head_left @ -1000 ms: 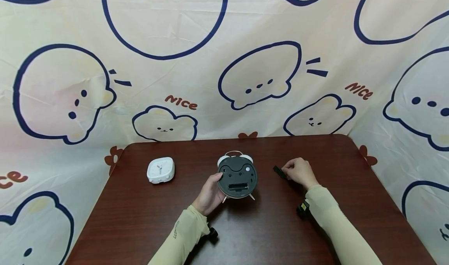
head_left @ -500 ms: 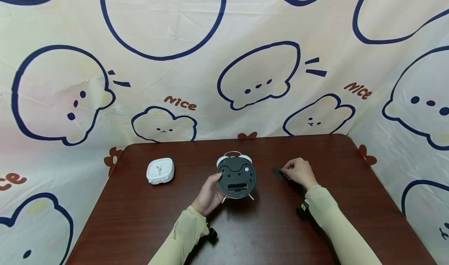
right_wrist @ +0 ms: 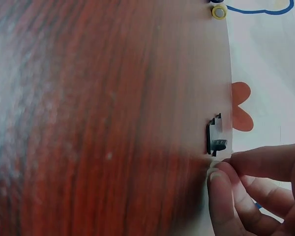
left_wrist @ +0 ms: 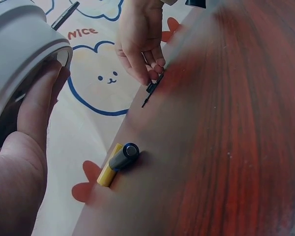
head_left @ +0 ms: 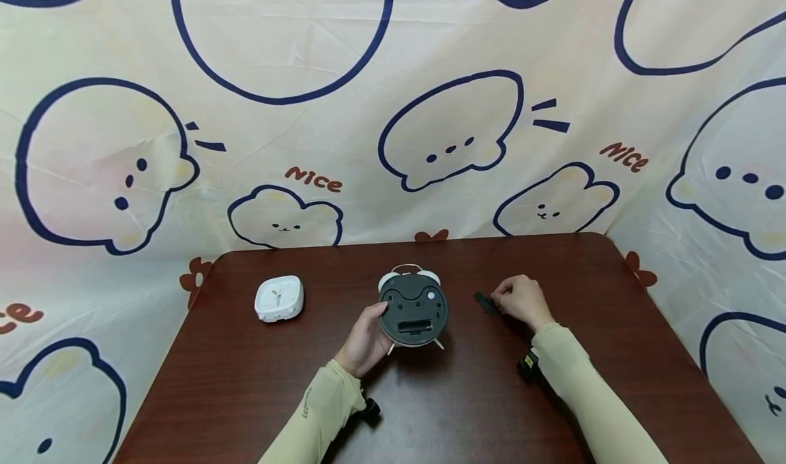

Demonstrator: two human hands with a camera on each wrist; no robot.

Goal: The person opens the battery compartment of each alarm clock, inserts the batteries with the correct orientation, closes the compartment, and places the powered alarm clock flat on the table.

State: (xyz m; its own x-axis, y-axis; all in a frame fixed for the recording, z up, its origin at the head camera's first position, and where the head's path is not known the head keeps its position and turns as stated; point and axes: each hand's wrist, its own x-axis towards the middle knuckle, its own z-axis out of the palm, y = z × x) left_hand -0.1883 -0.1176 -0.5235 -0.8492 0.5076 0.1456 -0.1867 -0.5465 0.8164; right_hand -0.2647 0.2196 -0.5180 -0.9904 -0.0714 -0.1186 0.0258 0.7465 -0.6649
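Observation:
My left hand (head_left: pixel 365 341) holds a twin-bell alarm clock (head_left: pixel 414 300) with its dark back facing me, thumb on the left edge. Low on that back is an uncovered battery slot (head_left: pixel 415 327), dark inside. In the left wrist view the clock's white casing (left_wrist: pixel 19 44) fills the upper left corner. To the right, my right hand (head_left: pixel 522 300) pinches the end of a small black battery cover (head_left: pixel 485 303) low at the table. The right wrist view shows the cover (right_wrist: pixel 214 136) with a small curved tab, just beyond my thumb and fingertips.
Two batteries, one yellow (left_wrist: pixel 106 176) and one dark (left_wrist: pixel 124 157), lie together on the table in the left wrist view; the clock hides them from the head view. A white squarish clock (head_left: pixel 279 299) sits left on the brown table (head_left: pixel 454 409). A patterned cloth (head_left: pixel 368 129) hangs behind.
The battery cover has tipped flatter in my right fingers, its face turning from black to dark green. Both hands stay nearly in place; the whole view shifts slightly.

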